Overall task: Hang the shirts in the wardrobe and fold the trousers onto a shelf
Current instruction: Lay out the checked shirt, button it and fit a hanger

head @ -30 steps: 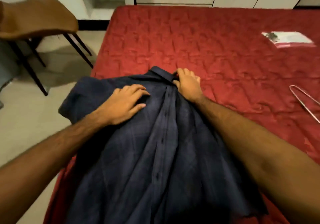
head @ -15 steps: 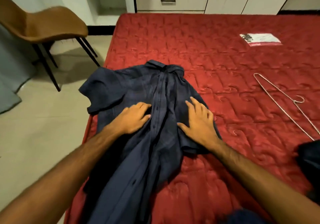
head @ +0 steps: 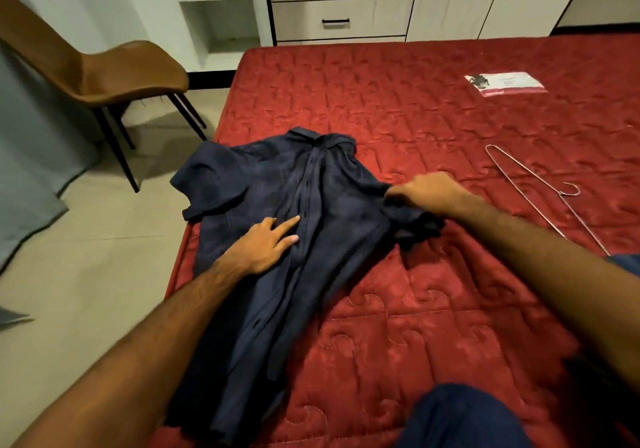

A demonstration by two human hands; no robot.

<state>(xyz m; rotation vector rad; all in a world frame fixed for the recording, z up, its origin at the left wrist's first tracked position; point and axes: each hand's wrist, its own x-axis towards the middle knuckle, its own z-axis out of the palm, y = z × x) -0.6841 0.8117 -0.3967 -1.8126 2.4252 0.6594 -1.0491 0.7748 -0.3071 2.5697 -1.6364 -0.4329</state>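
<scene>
The red bed carries the dark shirt at its left edge, left hand flat, fingers spread to pin it, right hand pinching its sleeve outward, hanger lying right of the shirt.

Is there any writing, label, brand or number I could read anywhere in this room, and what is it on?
None can be read.
White and red packet on the red mattress: it bears a dark picture and faint print, too small and blurred to read.
Dark blue shirt, wire hanger, drawers, brown chair: no text visible.
</scene>
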